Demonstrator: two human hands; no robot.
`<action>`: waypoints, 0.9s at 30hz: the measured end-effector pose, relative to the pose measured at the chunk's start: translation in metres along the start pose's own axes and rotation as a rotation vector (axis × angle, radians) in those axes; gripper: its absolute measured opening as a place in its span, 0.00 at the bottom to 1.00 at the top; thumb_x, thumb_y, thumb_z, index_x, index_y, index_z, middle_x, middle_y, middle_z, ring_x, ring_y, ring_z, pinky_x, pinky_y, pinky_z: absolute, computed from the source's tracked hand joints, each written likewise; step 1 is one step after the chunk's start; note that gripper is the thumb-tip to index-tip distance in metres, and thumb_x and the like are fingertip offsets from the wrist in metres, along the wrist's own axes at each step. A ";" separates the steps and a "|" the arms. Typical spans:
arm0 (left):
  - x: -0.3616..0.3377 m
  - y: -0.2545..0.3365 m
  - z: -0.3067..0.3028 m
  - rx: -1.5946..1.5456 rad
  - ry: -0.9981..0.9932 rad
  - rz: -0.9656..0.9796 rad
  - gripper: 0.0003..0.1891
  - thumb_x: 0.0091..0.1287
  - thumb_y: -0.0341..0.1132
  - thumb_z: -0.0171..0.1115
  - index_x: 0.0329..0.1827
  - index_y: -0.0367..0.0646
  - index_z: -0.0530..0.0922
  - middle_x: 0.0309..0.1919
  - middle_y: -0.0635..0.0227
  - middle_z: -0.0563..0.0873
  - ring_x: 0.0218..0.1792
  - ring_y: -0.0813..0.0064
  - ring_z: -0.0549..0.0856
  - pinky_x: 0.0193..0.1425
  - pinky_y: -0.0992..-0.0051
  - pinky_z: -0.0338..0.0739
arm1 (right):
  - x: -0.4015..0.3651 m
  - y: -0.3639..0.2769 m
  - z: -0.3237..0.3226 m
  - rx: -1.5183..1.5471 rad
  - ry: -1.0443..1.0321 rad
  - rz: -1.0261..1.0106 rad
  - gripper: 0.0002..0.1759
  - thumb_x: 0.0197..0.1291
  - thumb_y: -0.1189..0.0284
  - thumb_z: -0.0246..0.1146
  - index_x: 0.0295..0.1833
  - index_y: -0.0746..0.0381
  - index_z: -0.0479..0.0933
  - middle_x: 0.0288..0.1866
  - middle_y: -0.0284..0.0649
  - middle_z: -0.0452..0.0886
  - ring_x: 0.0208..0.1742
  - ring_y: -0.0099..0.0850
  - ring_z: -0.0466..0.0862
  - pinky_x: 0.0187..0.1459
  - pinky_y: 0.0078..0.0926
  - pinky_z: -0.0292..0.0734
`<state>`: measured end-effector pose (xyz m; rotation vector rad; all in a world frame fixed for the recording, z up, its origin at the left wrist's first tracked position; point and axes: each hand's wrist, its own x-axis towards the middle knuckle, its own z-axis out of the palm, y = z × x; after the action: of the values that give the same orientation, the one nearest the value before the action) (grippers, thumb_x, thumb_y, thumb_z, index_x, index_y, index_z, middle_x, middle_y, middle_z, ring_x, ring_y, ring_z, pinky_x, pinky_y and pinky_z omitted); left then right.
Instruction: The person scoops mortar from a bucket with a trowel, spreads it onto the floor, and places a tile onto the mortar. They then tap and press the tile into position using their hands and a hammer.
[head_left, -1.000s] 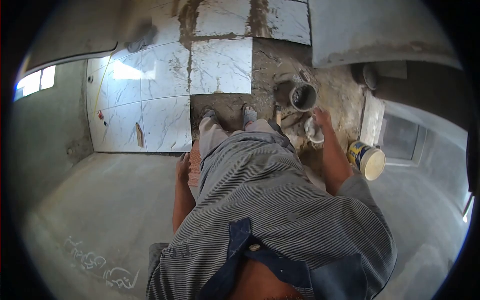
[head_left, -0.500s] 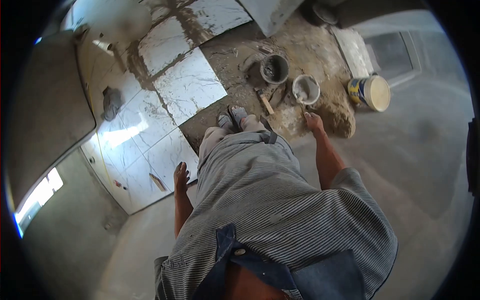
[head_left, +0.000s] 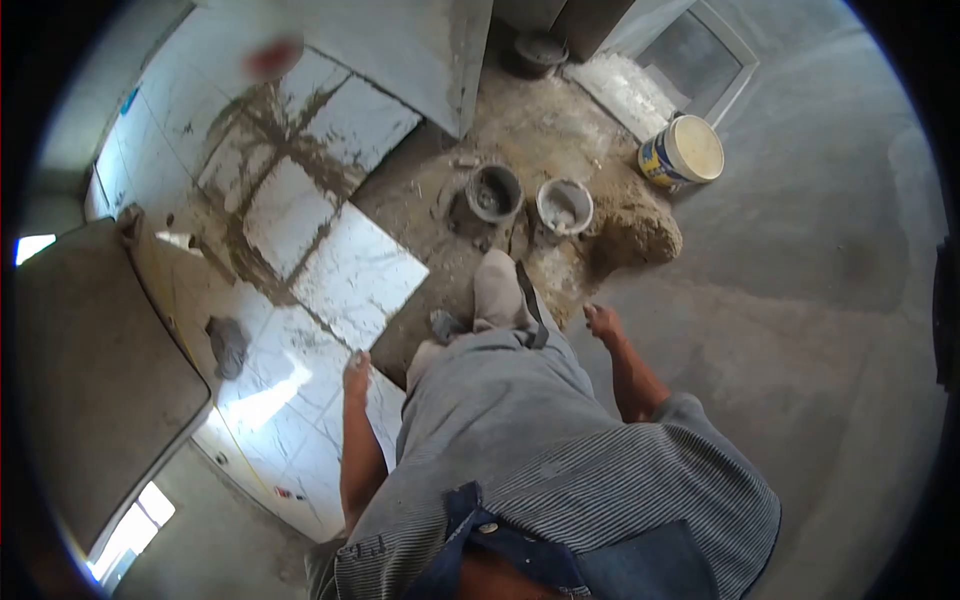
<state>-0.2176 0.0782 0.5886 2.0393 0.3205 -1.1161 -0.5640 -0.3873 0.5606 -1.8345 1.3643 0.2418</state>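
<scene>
My left hand (head_left: 357, 370) hangs over the white marbled tiles at my left side, fingers loosely bent and slightly apart, with nothing seen in it. My right hand (head_left: 602, 323) hangs above the bare floor on my other side, its fingers curled closed; no object shows in it. Ahead of my right hand stand a dark bucket (head_left: 494, 193) with grey mix inside and a pale bucket (head_left: 564, 207) with something light in it. A sand heap (head_left: 638, 235) lies beside the pale bucket. The nearest laid tile (head_left: 360, 275) is smeared with mortar.
A blue-and-yellow paint bucket (head_left: 683, 152) stands beyond the sand. A dark basin (head_left: 538, 53) sits farther back near a doorway panel (head_left: 700, 60). A grey cloth (head_left: 228, 347) lies on the left tiles, near a large brown panel (head_left: 110, 375). A wall edge (head_left: 468, 85) juts in ahead.
My view has shifted and turned, and one leg is now forward, toward the buckets. Both hands have swung slightly, and my left fingers look more bent. The wooden-handled tool is now hidden.
</scene>
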 end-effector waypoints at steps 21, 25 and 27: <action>0.046 0.259 0.248 0.191 0.052 -0.065 0.34 0.62 0.56 0.57 0.64 0.40 0.67 0.54 0.54 0.76 0.51 0.69 0.77 0.49 0.69 0.74 | 0.272 0.002 -0.288 0.302 0.247 -0.081 0.23 0.64 0.56 0.52 0.44 0.66 0.78 0.34 0.45 0.82 0.37 0.34 0.81 0.39 0.32 0.74; 0.086 0.345 0.272 0.107 0.091 0.208 0.37 0.60 0.61 0.57 0.68 0.50 0.63 0.54 0.64 0.75 0.46 0.67 0.77 0.42 0.63 0.74 | 0.292 -0.011 -0.337 0.618 0.217 0.009 0.22 0.65 0.57 0.51 0.51 0.64 0.76 0.35 0.38 0.81 0.36 0.30 0.81 0.36 0.30 0.74; 0.084 0.406 0.277 -0.101 0.055 0.198 0.42 0.58 0.63 0.57 0.71 0.51 0.57 0.61 0.64 0.70 0.53 0.66 0.74 0.49 0.62 0.73 | 0.302 0.012 -0.332 0.619 0.211 0.028 0.22 0.65 0.57 0.51 0.52 0.64 0.76 0.37 0.39 0.80 0.37 0.30 0.81 0.37 0.30 0.74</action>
<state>-0.1163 -0.4069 0.6407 1.9672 0.1928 -0.9067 -0.5561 -0.8357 0.5934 -1.3434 1.4064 -0.3398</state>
